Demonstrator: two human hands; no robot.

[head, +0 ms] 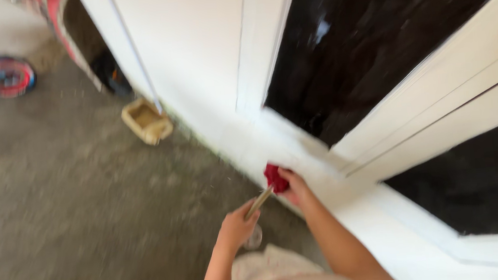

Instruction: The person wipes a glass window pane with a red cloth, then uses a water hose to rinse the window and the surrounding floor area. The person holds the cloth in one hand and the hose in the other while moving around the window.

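Thin tan wooden stick (pixel 259 202) | left hand (pixel 237 226) gripping its near end, fingers closed round it | long axis running up-right twd crumpled red rag (pixel 275 177) | right hand (pixel 295 188) pinching rag at stick's far tip | both hovering just by white sill ledge (pixel 298 147)

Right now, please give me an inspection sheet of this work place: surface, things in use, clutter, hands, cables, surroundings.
Surface: white wall ledge below a dark window pane; grey concrete floor.
Things in use: red cloth against the ledge; thin light-brown stick, blurred.
Clutter: small tan basket by the wall; red-rimmed wheel far left.
Hands: left hand grips the stick; right hand holds the red cloth.
Cables: nothing seen.
Surroundings: white window frame; stained pale fabric at the bottom.
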